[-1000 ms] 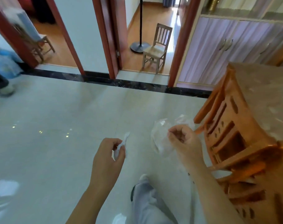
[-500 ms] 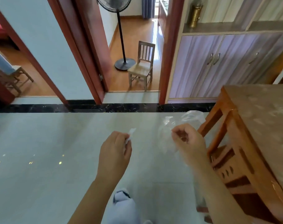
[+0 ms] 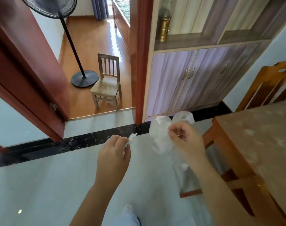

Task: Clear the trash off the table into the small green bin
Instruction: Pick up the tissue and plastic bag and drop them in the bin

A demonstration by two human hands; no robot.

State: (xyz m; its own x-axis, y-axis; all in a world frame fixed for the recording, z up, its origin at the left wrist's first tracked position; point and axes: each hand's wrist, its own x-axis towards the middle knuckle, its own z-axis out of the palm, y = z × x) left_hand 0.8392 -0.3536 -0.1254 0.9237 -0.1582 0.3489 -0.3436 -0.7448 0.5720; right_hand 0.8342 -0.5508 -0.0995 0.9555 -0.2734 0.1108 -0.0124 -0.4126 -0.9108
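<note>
Head view: my left hand point(image 3: 113, 158) is closed on a crumpled white tissue point(image 3: 130, 141) protruding past its fingertips. My right hand point(image 3: 187, 141) pinches a clear plastic bag point(image 3: 161, 136), which hangs beside the table point(image 3: 259, 144), above the floor.

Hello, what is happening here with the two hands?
A person stands on the tiled floor beside a wooden table, each hand holding trash. The left hand is closed on a small white crumpled paper. The right hand pinches a clear plastic bag. No green bin is in view, so neither piece has been thrown away yet.
</note>
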